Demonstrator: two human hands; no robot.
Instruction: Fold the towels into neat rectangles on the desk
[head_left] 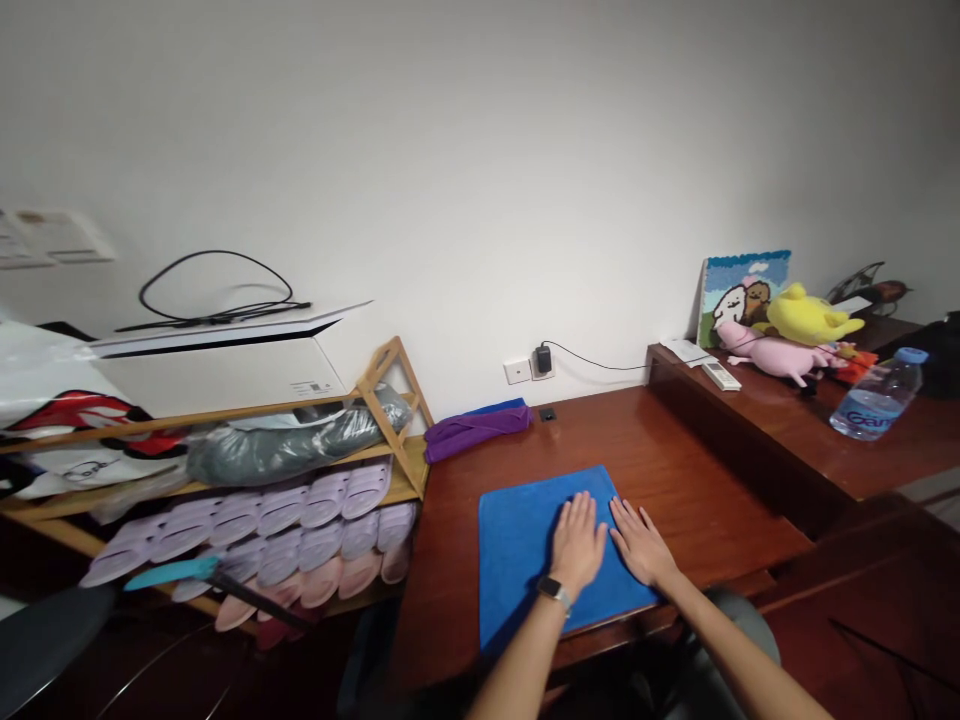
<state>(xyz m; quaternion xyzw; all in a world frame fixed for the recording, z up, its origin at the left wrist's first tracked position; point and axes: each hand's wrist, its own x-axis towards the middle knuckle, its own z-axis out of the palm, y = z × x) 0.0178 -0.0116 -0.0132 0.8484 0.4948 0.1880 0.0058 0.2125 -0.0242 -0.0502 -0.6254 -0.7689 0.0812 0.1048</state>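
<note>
Your left hand [577,545]: open, flat on towel, fingers slightly spread | your right hand [641,548]: likewise open, gripping nothing | blue towel [517,550]: lying under both palms | desk [712,480]: reddish wood, purple cloth [476,432] by wall | room: shoe rack [390,400] left, slippers [285,530], plush toys [776,355] right

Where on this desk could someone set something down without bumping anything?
Bare reddish-brown wood shows on the wooden desk right of the blue terry towel, up to the raised wooden shelf, and between the towel and the folded purple cloth. It is crowded on the shelf's far end, around the plush toys and plastic water bottle.
</note>
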